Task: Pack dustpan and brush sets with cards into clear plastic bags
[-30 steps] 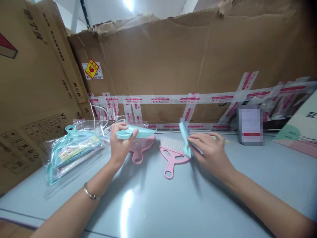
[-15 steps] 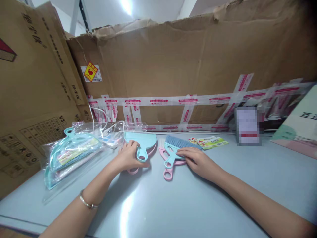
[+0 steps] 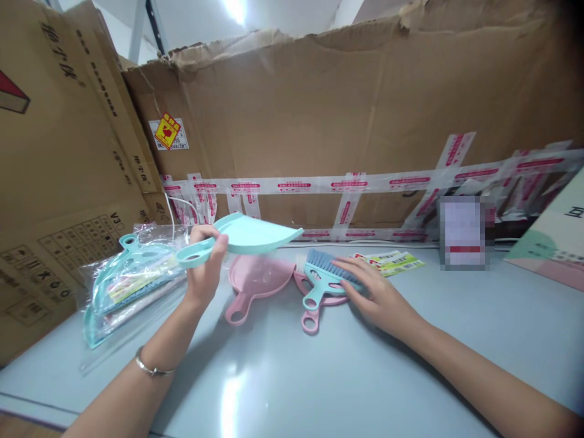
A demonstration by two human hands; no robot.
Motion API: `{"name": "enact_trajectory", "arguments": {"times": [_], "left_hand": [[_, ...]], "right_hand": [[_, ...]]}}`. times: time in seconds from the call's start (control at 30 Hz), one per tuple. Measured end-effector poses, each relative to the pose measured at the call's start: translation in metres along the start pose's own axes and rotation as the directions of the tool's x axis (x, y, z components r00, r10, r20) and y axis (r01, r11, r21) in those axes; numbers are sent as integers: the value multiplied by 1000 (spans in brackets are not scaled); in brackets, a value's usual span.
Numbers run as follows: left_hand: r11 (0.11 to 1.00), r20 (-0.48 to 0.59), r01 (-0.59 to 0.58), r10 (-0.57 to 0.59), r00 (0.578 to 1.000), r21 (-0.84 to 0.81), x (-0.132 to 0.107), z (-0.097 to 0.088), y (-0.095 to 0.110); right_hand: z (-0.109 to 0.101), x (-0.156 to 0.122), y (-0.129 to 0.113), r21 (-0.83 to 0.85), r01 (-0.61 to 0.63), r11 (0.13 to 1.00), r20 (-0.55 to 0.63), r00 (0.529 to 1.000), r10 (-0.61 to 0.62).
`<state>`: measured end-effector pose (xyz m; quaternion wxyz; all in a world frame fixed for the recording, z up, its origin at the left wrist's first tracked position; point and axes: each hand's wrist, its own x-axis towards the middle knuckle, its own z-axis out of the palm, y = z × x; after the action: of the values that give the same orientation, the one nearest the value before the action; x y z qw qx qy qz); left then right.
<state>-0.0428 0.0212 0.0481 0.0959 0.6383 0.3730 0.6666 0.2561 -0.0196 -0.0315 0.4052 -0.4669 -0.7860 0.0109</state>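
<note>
My left hand (image 3: 205, 267) is closed round the handle of a small teal dustpan (image 3: 249, 236) and holds it in the air above the table. Under it lies a pink dustpan (image 3: 255, 280) with its handle toward me. My right hand (image 3: 371, 289) rests with fingers stretched flat on a teal hand brush (image 3: 323, 274), which lies on top of a pink hand brush (image 3: 312, 313).
Clear bags with packed teal dustpan sets (image 3: 128, 283) lie at the left. Printed paper cards (image 3: 392, 261) lie behind my right hand. Taped cardboard walls (image 3: 319, 121) close off the back and left of the grey table (image 3: 319, 377). A small container (image 3: 463, 231) stands at the back right.
My left hand has lifted the teal dustpan off the pink dustpan, up and to the left. My right hand, which laid the teal brush on the pink one, still rests on it.
</note>
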Motion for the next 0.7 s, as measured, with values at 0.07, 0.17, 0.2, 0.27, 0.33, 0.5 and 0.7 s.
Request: {"name": "enact_trajectory", "arguments": {"times": [0.07, 0.17, 0.2, 0.27, 0.33, 0.5, 0.7], "left_hand": [[951, 60, 91, -77, 995, -296, 1, -1, 6], [761, 360, 385, -213, 908, -522, -4, 2, 18], [706, 446, 471, -240, 862, -530, -8, 4, 21], [632, 572, 581, -253, 780, -513, -16, 11, 23], [599, 654, 633, -227, 721, -490, -24, 18, 23], [561, 695, 701, -282, 662, -441, -37, 32, 26], [591, 601, 734, -466, 649, -335, -39, 37, 39]], "right_hand": [[-4, 2, -7, 31, -39, 999, -114, 993, 42], [-9, 2, -21, 208, -73, 975, -261, 957, 128], [-11, 2, -26, 296, -83, 952, -279, 945, 169], [-12, 0, -37, 461, -116, 880, -239, 938, 249], [-13, -3, -47, 577, -165, 800, -97, 959, 268], [-11, -10, -63, 737, -390, 552, 379, 915, 140], [-9, -11, -63, 722, -629, 288, 598, 777, 198]]}}
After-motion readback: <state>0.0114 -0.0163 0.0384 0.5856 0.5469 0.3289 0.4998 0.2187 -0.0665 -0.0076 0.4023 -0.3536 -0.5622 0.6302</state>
